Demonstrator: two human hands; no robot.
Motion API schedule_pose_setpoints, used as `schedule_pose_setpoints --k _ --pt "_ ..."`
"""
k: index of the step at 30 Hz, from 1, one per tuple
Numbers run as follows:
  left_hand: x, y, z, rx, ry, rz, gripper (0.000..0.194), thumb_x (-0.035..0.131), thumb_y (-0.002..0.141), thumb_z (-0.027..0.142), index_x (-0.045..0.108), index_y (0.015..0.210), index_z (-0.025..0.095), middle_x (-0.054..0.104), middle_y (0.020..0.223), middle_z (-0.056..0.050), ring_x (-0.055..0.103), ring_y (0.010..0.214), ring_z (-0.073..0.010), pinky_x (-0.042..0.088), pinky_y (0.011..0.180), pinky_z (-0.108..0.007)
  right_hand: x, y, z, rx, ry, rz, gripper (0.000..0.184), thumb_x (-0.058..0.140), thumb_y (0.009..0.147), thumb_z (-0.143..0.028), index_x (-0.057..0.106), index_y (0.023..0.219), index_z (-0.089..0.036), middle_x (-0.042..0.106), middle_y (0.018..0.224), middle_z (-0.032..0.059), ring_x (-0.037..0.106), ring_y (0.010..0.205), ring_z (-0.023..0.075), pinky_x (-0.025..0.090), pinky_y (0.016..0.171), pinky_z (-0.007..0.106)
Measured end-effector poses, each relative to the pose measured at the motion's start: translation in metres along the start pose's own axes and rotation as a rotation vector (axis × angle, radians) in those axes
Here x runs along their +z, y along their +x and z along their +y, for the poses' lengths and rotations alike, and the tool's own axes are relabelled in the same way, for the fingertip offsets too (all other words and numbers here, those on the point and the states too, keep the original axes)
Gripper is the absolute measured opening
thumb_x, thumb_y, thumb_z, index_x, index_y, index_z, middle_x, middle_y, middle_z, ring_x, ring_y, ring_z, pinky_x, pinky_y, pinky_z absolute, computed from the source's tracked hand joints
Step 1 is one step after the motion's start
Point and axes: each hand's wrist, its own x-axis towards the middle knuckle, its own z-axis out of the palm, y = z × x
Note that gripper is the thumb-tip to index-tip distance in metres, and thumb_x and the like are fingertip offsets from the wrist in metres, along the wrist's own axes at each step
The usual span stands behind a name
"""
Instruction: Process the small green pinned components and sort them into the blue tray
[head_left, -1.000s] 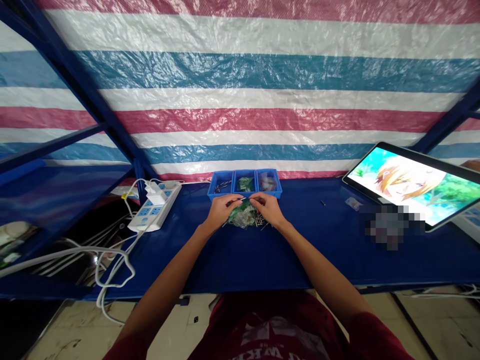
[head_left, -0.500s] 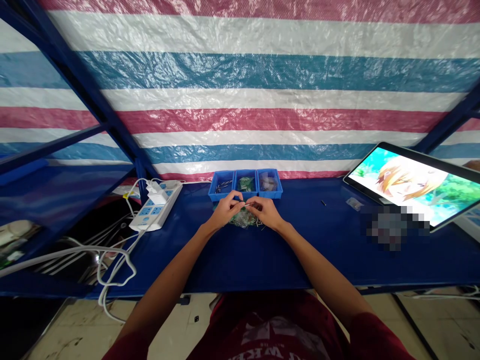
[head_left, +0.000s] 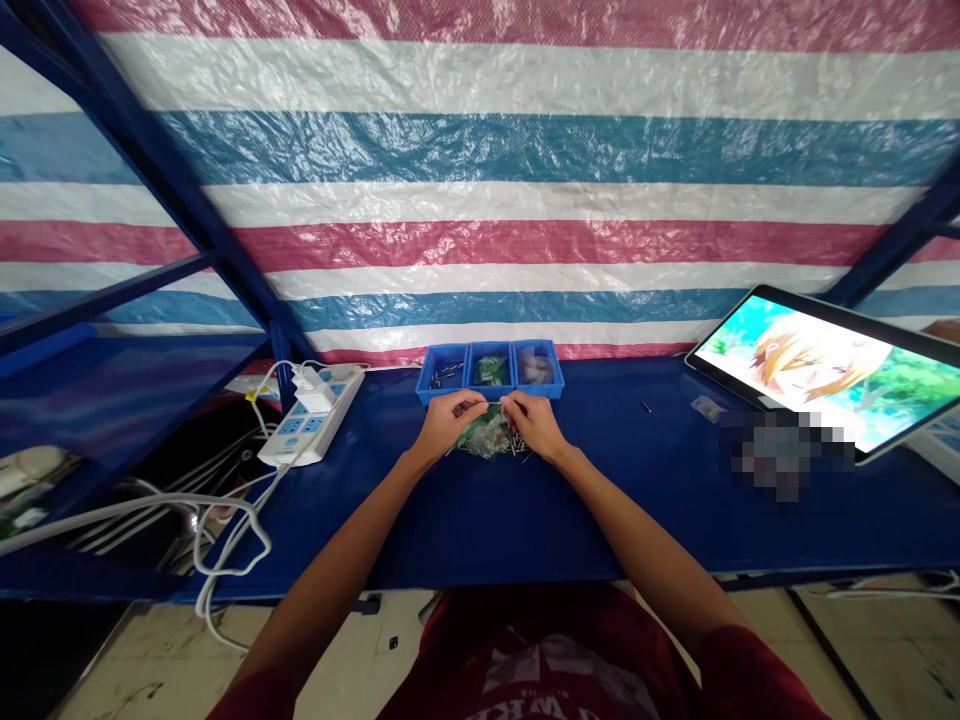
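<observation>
My left hand [head_left: 448, 425] and my right hand [head_left: 531, 422] face each other over the middle of the table, fingers closed in a pinch. Between their fingertips runs a small, thin, pale rod [head_left: 493, 403], too small to identify further. Just below the fingers lies a pile of mixed small parts [head_left: 489, 436]: green pieces, clear plastic-looking bits and slim metal pins [head_left: 519, 443]. Behind the hands stand three joined blue bins. The left bin [head_left: 430, 394] has dark and metallic pins, the middle bin [head_left: 491, 389] green pieces, and the right bin [head_left: 553, 388] clear-looking pieces.
On the left of the blue table [head_left: 495, 530] lies a white power strip [head_left: 311, 430] with a plugged-in adapter and loose white cables [head_left: 232, 540]. A tablet-like screen [head_left: 832, 370] leans at the right. Near it are a small dark pin [head_left: 646, 407] and a clear packet [head_left: 707, 407].
My fingertips have moved slightly apart, so the thin rod now shows stretched between them. My right fingers have shifted a little to the right. More of the pile shows.
</observation>
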Motion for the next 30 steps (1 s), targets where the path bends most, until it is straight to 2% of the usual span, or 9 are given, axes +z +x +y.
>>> schedule_pose_setpoints --k 2,7,11,15,19,22,25,30 --pt "-0.0007 -0.0001 0.0002 0.019 0.02 -0.02 0.029 0.058 0.086 0.042 0.067 0.078 0.015 0.067 0.072 -0.004 0.059 0.065 -0.015 0.043 0.058 -0.024 0.0003 -0.0002 0.0 0.008 0.003 0.005 0.041 0.042 0.095 -0.047 0.057 0.069 -0.019 0.052 0.054 -0.0021 0.052 0.051 0.0124 0.041 0.054 0.023" --pt "-0.0003 0.0006 0.0015 -0.036 -0.133 -0.008 0.032 0.055 0.088 0.041 0.062 0.072 0.015 0.06 0.066 -0.001 0.05 0.054 -0.0099 0.041 0.053 -0.022 -0.0006 -0.0001 -0.0023 -0.021 0.071 0.034 0.031 0.055 0.088 -0.048 0.062 0.102 -0.02 0.063 0.072 -0.0003 0.056 0.053 0.0128 0.045 0.055 0.025" --pt "0.0005 0.0011 0.0034 -0.106 -0.232 -0.035 0.036 0.055 0.087 0.042 0.058 0.063 0.015 0.056 0.058 0.0 0.047 0.05 -0.0089 0.037 0.048 -0.021 0.0 0.0 -0.0035 -0.072 0.081 0.074 0.027 0.055 0.088 -0.044 0.064 0.087 -0.019 0.064 0.076 0.0025 0.057 0.054 0.0128 0.046 0.056 0.026" --pt "0.0004 0.0012 0.0042 -0.141 -0.27 -0.05 0.038 0.056 0.086 0.043 0.056 0.06 0.015 0.053 0.053 0.001 0.047 0.048 -0.0088 0.035 0.046 -0.02 0.0006 -0.0003 -0.0038 -0.089 0.067 0.091 0.026 0.057 0.087 -0.044 0.065 0.091 -0.02 0.064 0.076 0.0025 0.057 0.056 0.0138 0.047 0.056 0.026" --pt "0.0002 0.0018 0.0037 -0.151 -0.262 -0.064 0.042 0.054 0.087 0.046 0.055 0.059 0.015 0.054 0.053 0.0 0.047 0.048 -0.0091 0.036 0.046 -0.02 -0.0003 -0.001 -0.0045 -0.117 0.03 0.079 0.029 0.053 0.09 -0.045 0.065 0.085 -0.019 0.065 0.078 0.0035 0.058 0.061 0.0146 0.046 0.058 0.026" --pt "0.001 0.0021 0.002 -0.134 -0.27 -0.058 0.035 0.057 0.085 0.047 0.06 0.07 0.015 0.059 0.061 -0.001 0.049 0.048 -0.009 0.037 0.044 -0.02 -0.0011 -0.0017 -0.0048 -0.131 -0.017 0.068 0.032 0.048 0.093 -0.046 0.063 0.083 -0.019 0.063 0.073 0.0027 0.056 0.059 0.0143 0.045 0.058 0.026" --pt "0.002 0.002 -0.0006 -0.099 -0.279 -0.004 0.028 0.066 0.08 0.043 0.063 0.086 0.016 0.061 0.068 0.0 0.05 0.049 -0.0088 0.04 0.045 -0.02 -0.0016 -0.0019 -0.0051 -0.129 -0.051 0.063 0.035 0.045 0.095 -0.045 0.062 0.079 -0.019 0.059 0.065 0.0008 0.054 0.056 0.0139 0.043 0.058 0.026" --pt "0.0023 0.0019 -0.0026 -0.071 -0.229 0.026 0.026 0.066 0.079 0.042 0.064 0.079 0.016 0.061 0.067 0.0 0.05 0.05 -0.0091 0.042 0.048 -0.021 -0.001 -0.0016 -0.0053 -0.108 -0.066 0.056 0.039 0.044 0.095 -0.046 0.063 0.074 -0.019 0.058 0.06 0.0006 0.055 0.056 0.0142 0.045 0.06 0.026"
